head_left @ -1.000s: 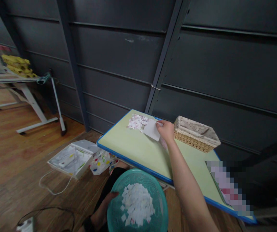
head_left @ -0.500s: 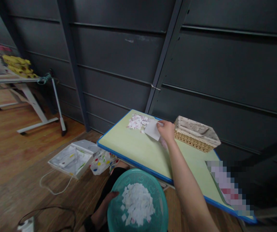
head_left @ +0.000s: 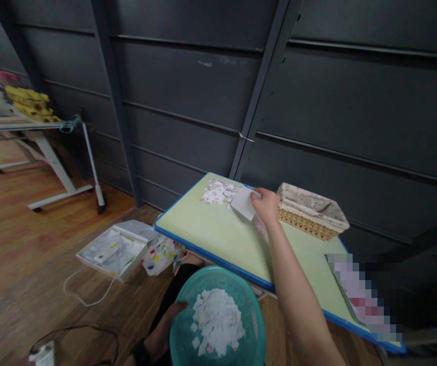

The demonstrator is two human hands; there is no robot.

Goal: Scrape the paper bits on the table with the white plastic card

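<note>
While the left hand (head_left: pixel 167 321) grips the green basket (head_left: pixel 255 300) by its rim, white scraps (head_left: pixel 219 321) heaped inside, the right hand (head_left: pixel 266 204) pinches a white card (head_left: pixel 242 204) over the bench (head_left: pixel 199 226); the card has just edged slightly away from the paper pile (head_left: pixel 215 192), towards the wicker basket (head_left: pixel 308 223); this seems to leave the pile's near side a little more exposed; the pile itself stays put.
</note>
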